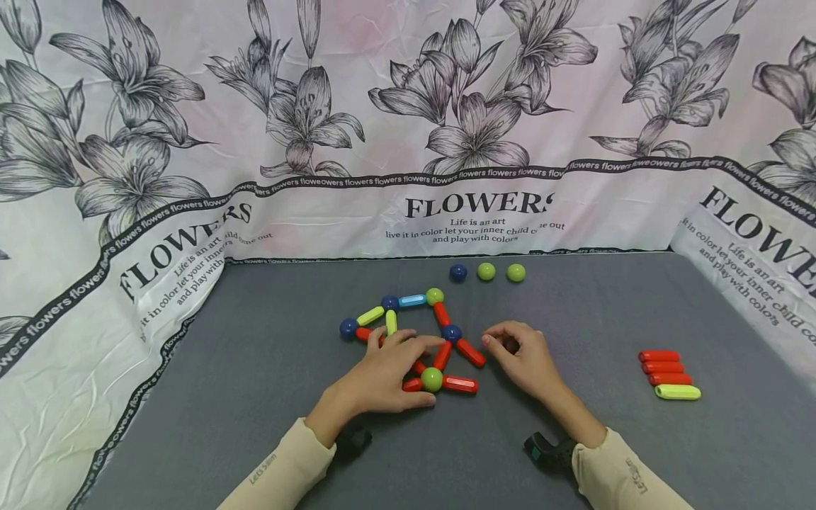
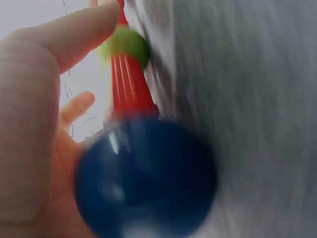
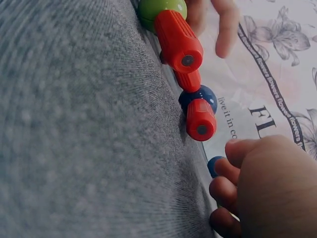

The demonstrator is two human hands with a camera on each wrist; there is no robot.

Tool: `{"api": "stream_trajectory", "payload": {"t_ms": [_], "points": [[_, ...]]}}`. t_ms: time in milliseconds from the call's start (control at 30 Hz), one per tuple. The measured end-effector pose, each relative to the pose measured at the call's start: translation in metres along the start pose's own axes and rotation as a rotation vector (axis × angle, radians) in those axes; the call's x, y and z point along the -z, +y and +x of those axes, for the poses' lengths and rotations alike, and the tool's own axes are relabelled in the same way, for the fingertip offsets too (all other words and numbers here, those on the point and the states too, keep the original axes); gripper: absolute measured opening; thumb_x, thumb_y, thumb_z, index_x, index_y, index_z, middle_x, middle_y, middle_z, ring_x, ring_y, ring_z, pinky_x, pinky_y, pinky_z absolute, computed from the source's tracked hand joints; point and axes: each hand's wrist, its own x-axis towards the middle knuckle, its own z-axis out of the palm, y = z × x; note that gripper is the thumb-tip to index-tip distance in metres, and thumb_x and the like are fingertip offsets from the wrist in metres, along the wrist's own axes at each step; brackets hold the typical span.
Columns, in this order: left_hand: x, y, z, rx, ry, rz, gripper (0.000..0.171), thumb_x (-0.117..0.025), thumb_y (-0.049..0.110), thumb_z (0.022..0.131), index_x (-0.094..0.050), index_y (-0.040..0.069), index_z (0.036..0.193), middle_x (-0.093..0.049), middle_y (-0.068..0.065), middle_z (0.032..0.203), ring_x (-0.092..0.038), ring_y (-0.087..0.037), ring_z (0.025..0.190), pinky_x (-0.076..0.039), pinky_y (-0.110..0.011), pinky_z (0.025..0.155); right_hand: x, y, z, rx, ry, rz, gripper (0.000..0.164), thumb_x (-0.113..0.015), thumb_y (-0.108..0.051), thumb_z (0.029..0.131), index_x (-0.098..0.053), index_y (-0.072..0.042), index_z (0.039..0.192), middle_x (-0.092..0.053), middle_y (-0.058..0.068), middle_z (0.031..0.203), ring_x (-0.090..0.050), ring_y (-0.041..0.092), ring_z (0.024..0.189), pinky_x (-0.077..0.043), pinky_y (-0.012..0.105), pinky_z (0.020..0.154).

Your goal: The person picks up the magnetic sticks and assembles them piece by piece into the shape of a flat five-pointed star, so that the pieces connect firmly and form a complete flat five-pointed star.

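A flat frame of magnetic rods and balls lies on the grey cloth. My left hand [image 1: 382, 372] spreads over it, the index finger reaching to a blue ball [image 1: 451, 333] and the thumb beside a green ball [image 1: 432, 379]. Another blue ball [image 2: 146, 178], covered by that hand in the head view, joins a red rod [image 2: 130, 84]. Two red rods have free ends pointing right: the upper rod [image 1: 472, 353] and the lower rod [image 1: 460, 384]. Just right of them, my right hand [image 1: 525, 358] hovers with loosely bent fingers and nothing visible in its grasp.
Behind the frame, a loose blue ball [image 1: 458, 273] and two green balls [image 1: 486, 271] stand in a row. Several red rods [image 1: 661, 367] and a yellow rod [image 1: 678, 392] lie to the right. A flower-printed sheet [image 1: 319, 219] borders the grey cloth [image 1: 574, 297].
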Motion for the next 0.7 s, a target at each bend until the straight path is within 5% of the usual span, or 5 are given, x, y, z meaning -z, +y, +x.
{"api": "stream_trajectory", "payload": {"t_ms": [167, 333, 467, 700], "points": [[-0.0036, 0.0088, 0.0001, -0.065, -0.008, 0.090, 0.050, -0.072, 0.053, 0.090, -0.059, 0.039, 0.137, -0.061, 0.010, 0.128, -0.044, -0.018, 0.137, -0.010, -0.071, 0.117, 0.0008, 0.0002, 0.0006, -0.001, 0.024, -0.025, 0.004, -0.076, -0.014, 0.091, -0.077, -0.010, 0.092, -0.066, -0.004, 0.075, -0.051, 0.005, 0.066, -0.042, 0.020, 0.061], [-0.0037, 0.0103, -0.0001, -0.054, 0.041, 0.121, 0.027, -0.073, 0.054, 0.089, -0.068, 0.036, 0.108, -0.062, 0.013, 0.104, -0.050, -0.013, 0.115, -0.013, -0.070, 0.118, -0.0002, 0.0010, 0.0003, 0.015, 0.034, -0.035, 0.002, -0.078, -0.011, 0.089, -0.076, -0.013, 0.089, -0.064, -0.006, 0.074, -0.050, 0.004, 0.066, -0.041, 0.020, 0.060], [-0.0023, 0.0085, -0.0003, -0.035, 0.059, 0.136, 0.025, -0.075, 0.057, 0.086, -0.064, 0.035, 0.092, -0.057, 0.015, 0.090, -0.049, -0.011, 0.104, -0.016, -0.069, 0.117, -0.0010, 0.0021, 0.0002, 0.024, 0.050, -0.046, 0.007, -0.078, -0.009, 0.088, -0.076, -0.015, 0.088, -0.064, -0.007, 0.073, -0.050, 0.004, 0.065, -0.041, 0.020, 0.061], [-0.0025, 0.0052, -0.0002, -0.030, 0.047, 0.158, 0.027, -0.074, 0.060, 0.086, -0.064, 0.035, 0.092, -0.055, 0.014, 0.090, -0.047, -0.010, 0.098, -0.018, -0.068, 0.116, -0.0009, 0.0015, -0.0004, -0.020, 0.065, -0.085, 0.005, -0.078, -0.010, 0.087, -0.076, -0.013, 0.090, -0.065, -0.002, 0.077, -0.050, 0.014, 0.074, -0.028, 0.034, 0.074]]}}
